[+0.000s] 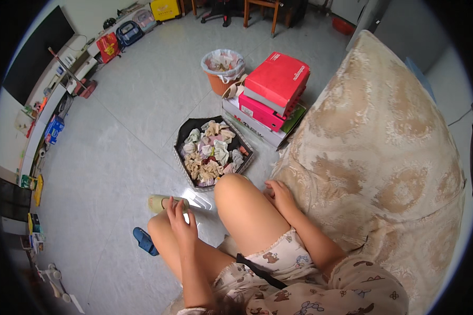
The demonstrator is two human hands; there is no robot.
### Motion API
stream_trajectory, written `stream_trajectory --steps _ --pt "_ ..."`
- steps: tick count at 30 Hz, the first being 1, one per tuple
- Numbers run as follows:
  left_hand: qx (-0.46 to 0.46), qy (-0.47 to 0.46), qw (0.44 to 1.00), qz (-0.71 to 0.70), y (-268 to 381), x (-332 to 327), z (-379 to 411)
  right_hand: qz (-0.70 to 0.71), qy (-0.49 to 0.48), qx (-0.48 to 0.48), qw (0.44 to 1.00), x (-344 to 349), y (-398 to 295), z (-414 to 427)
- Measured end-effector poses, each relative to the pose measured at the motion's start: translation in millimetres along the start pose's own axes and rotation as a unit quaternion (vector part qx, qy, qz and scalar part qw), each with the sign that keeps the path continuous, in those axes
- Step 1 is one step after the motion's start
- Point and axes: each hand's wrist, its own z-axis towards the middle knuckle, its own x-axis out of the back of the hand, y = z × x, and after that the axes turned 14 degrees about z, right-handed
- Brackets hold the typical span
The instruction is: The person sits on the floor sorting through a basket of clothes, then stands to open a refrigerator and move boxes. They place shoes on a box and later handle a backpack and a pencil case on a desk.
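Observation:
My left hand (pixel 181 225) is raised over my left knee, fingers apart and nothing in them. Just past that knee a pale green object (pixel 156 203), partly hidden by my fingers, lies on the floor. My right hand (pixel 282 197) rests beside my right knee, against the edge of a beige patterned sofa cover (pixel 339 189). Its fingers are loosely curled and partly hidden, so I cannot tell whether they grip anything. Before my knees sits a many-sided box (pixel 180 165) with a dark lining, filled with balled-up socks (pixel 211 169) in cream, grey, white and pink.
Stacked shoe boxes (pixel 278 82) stand beyond the sock box, beside a lined orange trash bin (pixel 216 83). A blue slide sandal (pixel 145 241) lies left of my knee. Along the left wall run a low TV cabinet (pixel 47 114), bags and a dustpan (pixel 85 88). Chairs (pixel 260 4) are at the back.

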Motion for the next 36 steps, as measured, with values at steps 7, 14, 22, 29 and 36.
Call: stream_trajectory --steps 7,14,22,29,36 --pt "-0.104 -0.002 0.952 0.287 22 68 -46 -0.001 0.006 0.026 1.000 59 -4 -58" --pt "-0.120 -0.038 0.960 0.252 0 101 -4 -0.157 0.003 0.161 0.974 59 13 -33" --pt "-0.114 -0.207 0.971 0.045 11 32 52 -0.189 0.049 0.241 0.951 38 38 -16" --pt "-0.188 -0.304 0.931 -0.071 -3 -37 144 -0.206 -0.062 0.144 0.966 29 76 -16" --pt "-0.156 -0.369 0.912 -0.089 -31 -73 181 -0.227 -0.187 0.019 0.956 35 36 16"
